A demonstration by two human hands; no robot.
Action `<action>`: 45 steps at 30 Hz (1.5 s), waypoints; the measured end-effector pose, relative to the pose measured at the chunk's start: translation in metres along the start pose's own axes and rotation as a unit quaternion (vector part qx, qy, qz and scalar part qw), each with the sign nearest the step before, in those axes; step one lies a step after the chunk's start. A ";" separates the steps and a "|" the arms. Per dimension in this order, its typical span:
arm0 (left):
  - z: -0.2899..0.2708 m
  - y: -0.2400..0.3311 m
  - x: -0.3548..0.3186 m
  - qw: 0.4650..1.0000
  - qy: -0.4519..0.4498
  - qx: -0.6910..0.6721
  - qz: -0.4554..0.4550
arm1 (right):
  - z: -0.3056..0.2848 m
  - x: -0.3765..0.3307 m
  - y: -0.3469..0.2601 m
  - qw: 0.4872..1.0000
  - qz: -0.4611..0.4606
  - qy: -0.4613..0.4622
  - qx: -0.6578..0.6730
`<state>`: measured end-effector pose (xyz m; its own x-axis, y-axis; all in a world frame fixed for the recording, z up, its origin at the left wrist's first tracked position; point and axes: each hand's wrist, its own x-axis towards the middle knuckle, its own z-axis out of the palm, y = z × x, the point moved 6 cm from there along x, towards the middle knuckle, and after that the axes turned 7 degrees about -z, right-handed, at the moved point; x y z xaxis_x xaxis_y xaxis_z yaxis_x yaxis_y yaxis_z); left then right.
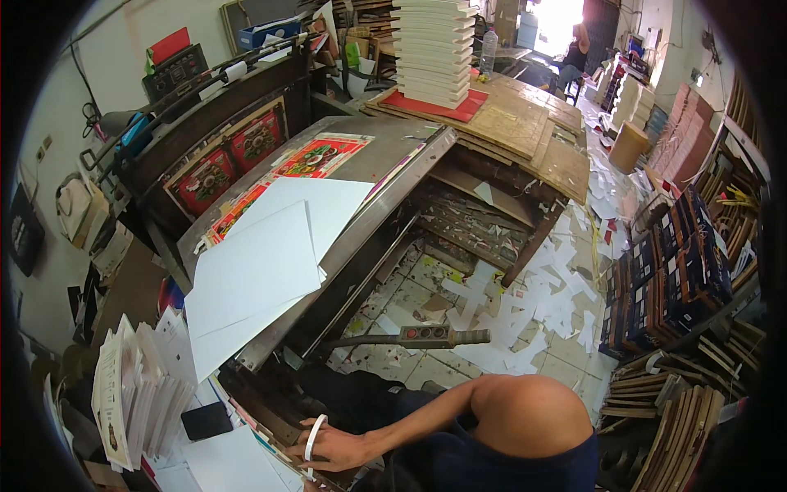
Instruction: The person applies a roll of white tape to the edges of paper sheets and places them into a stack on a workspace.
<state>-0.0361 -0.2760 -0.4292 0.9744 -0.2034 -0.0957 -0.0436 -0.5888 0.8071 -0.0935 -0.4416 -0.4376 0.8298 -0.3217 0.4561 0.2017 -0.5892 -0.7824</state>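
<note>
My right hand (338, 448) reaches left across the lower middle, its bare arm coming from the right. A thin white curved strip (314, 443), bent like a loop, sits at its fingers, which are closed about it; its exact kind does not show. Under and beside the fingers are the edges of stacked sheets (266, 447). White paper (234, 461) lies just to the left, with a dark phone-like slab (206, 421) behind it. My left hand does not show.
A press (393, 135) with printed red sheets (328, 156) carries large white sheets (254, 275). Its handle bar (447, 335) juts over a floor strewn with paper scraps (525, 328). Stacked white pieces (433, 53) stand on a wooden table (525, 107). Dark boxes (672, 271) line the right; a person (576, 53) sits far back.
</note>
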 end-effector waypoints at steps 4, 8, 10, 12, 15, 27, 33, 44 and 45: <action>-0.012 0.005 -0.011 0.999 0.035 0.025 0.020 | 0.019 0.001 0.006 0.996 -0.046 0.016 0.073; -0.019 -0.068 -0.007 0.993 0.026 -0.099 0.056 | 0.041 0.017 -0.003 0.993 -0.057 -0.043 0.093; -0.021 -0.052 -0.011 0.988 0.009 -0.154 -0.020 | 0.013 0.030 0.001 0.987 -0.088 0.047 0.123; -0.041 -0.065 -0.012 0.982 0.095 -0.159 -0.032 | -0.001 0.056 -0.008 0.985 -0.111 0.015 0.128; -0.078 -0.083 -0.021 0.970 0.223 -0.091 -0.023 | 0.015 0.068 -0.008 0.990 -0.067 0.048 0.110; -0.091 -0.138 -0.045 0.954 0.288 0.088 -0.003 | 0.139 0.051 -0.057 0.977 -0.139 -0.101 0.123; -0.092 -0.145 -0.030 0.956 0.257 0.142 0.012 | 0.172 0.032 -0.055 0.968 -0.144 -0.167 0.120; -0.077 -0.167 -0.045 0.939 0.313 0.104 0.093 | 0.199 0.017 -0.065 0.958 -0.169 -0.218 0.083; -0.077 -0.167 -0.045 0.940 0.308 0.101 0.102 | 0.199 0.017 -0.066 0.957 -0.176 -0.219 0.070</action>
<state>-0.0558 -0.1084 -0.5150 0.8812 0.1275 0.4552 -0.2232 -0.7366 0.6384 0.0105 -0.2609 -0.4627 0.8302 0.2383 0.5039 0.5508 -0.4892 -0.6762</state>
